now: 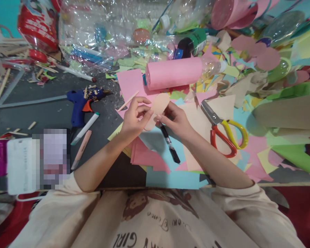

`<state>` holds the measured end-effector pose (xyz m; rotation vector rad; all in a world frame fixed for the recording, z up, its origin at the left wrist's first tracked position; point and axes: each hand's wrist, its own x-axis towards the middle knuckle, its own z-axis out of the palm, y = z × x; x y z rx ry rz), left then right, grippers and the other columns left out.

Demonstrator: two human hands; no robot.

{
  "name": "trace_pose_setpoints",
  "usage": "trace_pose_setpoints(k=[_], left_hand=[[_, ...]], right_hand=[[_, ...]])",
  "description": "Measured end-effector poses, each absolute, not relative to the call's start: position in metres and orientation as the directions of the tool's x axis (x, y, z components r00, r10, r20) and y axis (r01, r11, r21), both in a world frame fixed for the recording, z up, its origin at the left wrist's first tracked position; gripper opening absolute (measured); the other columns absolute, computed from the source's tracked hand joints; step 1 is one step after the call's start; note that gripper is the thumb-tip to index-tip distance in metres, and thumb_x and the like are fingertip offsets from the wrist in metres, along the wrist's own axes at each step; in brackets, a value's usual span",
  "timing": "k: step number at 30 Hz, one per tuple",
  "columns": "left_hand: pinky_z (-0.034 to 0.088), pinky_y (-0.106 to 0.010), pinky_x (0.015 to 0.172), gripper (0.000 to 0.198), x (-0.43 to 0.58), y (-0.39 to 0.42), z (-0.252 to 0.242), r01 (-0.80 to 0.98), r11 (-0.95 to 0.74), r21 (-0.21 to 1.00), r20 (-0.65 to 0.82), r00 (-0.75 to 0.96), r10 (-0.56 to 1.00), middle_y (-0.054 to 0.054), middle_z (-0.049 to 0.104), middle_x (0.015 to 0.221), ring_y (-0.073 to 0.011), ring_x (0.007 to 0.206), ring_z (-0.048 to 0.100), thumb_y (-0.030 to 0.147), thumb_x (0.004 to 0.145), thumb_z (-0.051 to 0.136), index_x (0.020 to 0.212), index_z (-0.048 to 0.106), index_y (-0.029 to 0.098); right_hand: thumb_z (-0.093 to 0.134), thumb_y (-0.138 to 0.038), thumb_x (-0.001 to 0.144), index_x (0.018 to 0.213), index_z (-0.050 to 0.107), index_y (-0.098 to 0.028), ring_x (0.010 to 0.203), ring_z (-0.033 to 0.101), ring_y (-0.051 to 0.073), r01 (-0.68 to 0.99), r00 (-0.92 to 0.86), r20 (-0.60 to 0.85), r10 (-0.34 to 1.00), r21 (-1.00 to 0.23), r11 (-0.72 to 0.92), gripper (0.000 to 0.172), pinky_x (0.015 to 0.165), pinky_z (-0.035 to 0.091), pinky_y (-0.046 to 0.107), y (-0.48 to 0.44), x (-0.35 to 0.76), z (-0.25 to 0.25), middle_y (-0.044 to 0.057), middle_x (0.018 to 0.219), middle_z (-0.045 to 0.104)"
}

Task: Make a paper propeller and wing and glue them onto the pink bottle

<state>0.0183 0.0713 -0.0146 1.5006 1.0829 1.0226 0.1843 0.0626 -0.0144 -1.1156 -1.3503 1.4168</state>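
Between my two hands is a small beige paper cutout [161,103] with a rounded top; its lower part shows beneath my fingers. My left hand [136,117] pinches its left side between thumb and fingers. On the right edge, my right hand [176,119] grips it too, its fingertips partly behind the paper. A black marker [169,143] lies just below on light blue paper [155,142]. Right of my hands, scissors [219,127] with red and yellow handles rest on a beige sheet [192,137]. A thin wooden stick [128,101] lies beside my left hand.
A pink-wrapped bottle [174,72] lies beyond my hands. Left are a blue glue gun [79,103], a white marker [85,128] and a pink marker [82,148]. Clear plastic bottles [113,20], a red-labelled bottle [38,27] and paper scraps crowd the back and right.
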Motion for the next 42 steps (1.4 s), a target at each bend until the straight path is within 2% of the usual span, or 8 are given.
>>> trace_pose_setpoints(k=[7,10,14,21,24,28,33,42], left_hand=[[0.05,-0.021,0.061,0.029,0.019,0.072,-0.012,0.111,-0.093,0.989,0.059,0.281,0.958,0.005,0.062,0.07,-0.0102,0.062,0.064,0.034,0.083,0.062,0.106,0.049,0.023],[0.048,-0.02,0.06,0.016,0.02,0.073,-0.008,0.156,-0.101,0.983,0.055,0.277,0.959,0.003,0.062,0.07,-0.0096,0.062,0.06,0.034,0.083,0.06,0.088,0.055,0.02],[0.04,-0.018,0.052,0.021,0.021,0.075,-0.004,0.206,-0.17,0.964,0.107,0.288,0.952,0.005,0.05,0.059,-0.0069,0.053,0.048,0.029,0.082,0.057,0.066,0.048,0.019],[0.032,-0.019,0.047,0.021,0.021,0.074,-0.003,0.254,-0.146,0.956,0.069,0.29,0.955,0.006,0.042,0.055,-0.0065,0.049,0.039,0.027,0.08,0.055,0.064,0.045,0.02],[0.032,-0.02,0.046,0.022,0.02,0.073,-0.002,0.263,-0.122,0.957,0.039,0.3,0.953,0.005,0.045,0.054,-0.0072,0.048,0.04,0.031,0.08,0.056,0.064,0.045,0.02],[0.028,-0.02,0.044,0.026,0.02,0.073,-0.003,0.272,-0.157,0.949,0.078,0.281,0.956,0.007,0.038,0.05,-0.006,0.043,0.033,0.031,0.081,0.057,0.063,0.042,0.021],[0.033,-0.019,0.047,0.023,0.02,0.073,-0.002,0.262,-0.182,0.948,0.101,0.294,0.95,0.008,0.035,0.05,-0.0064,0.044,0.034,0.029,0.082,0.055,0.065,0.043,0.021],[0.033,-0.02,0.049,0.022,0.02,0.074,-0.002,0.258,-0.188,0.948,0.108,0.294,0.95,0.007,0.039,0.052,-0.0068,0.047,0.035,0.029,0.083,0.054,0.064,0.044,0.021]], right_hand=[[0.063,-0.064,0.08,0.071,0.05,-0.021,0.053,0.05,0.01,-0.029,-0.226,-0.028,0.974,-0.999,-0.036,0.046,0.053,0.037,0.026,0.063,0.185,-0.013,-0.006,0.058,0.051],[0.063,-0.064,0.08,0.073,0.051,-0.021,0.055,0.05,0.009,-0.024,-0.231,-0.035,0.972,-0.999,-0.042,0.046,0.054,0.037,0.025,0.063,0.185,-0.012,-0.006,0.059,0.051],[0.062,-0.06,0.082,0.07,0.048,-0.021,0.054,0.045,0.009,0.031,-0.233,-0.038,0.972,-0.999,-0.032,0.044,0.053,0.034,0.025,0.063,0.186,-0.011,-0.007,0.057,0.047],[0.063,-0.055,0.082,0.068,0.047,-0.021,0.055,0.038,0.009,0.072,-0.226,-0.016,0.974,-0.997,0.0,0.041,0.053,0.03,0.025,0.064,0.186,-0.011,-0.007,0.058,0.042],[0.062,-0.057,0.082,0.069,0.048,-0.021,0.056,0.04,0.009,0.049,-0.23,-0.007,0.973,-0.999,0.004,0.042,0.053,0.031,0.025,0.064,0.186,-0.01,-0.006,0.059,0.043],[0.063,-0.059,0.081,0.074,0.053,-0.02,0.056,0.042,0.01,0.031,-0.253,-0.003,0.967,-1.0,0.005,0.041,0.054,0.033,0.025,0.062,0.185,-0.01,-0.005,0.061,0.047],[0.067,-0.056,0.079,0.074,0.053,-0.02,0.055,0.043,0.009,0.042,-0.247,-0.008,0.969,-0.999,0.002,0.039,0.053,0.033,0.025,0.062,0.185,-0.011,-0.006,0.06,0.048],[0.066,-0.063,0.077,0.07,0.051,-0.021,0.054,0.045,0.009,-0.014,-0.249,-0.026,0.968,-0.999,-0.03,0.046,0.053,0.033,0.025,0.062,0.185,-0.009,-0.006,0.058,0.049]])
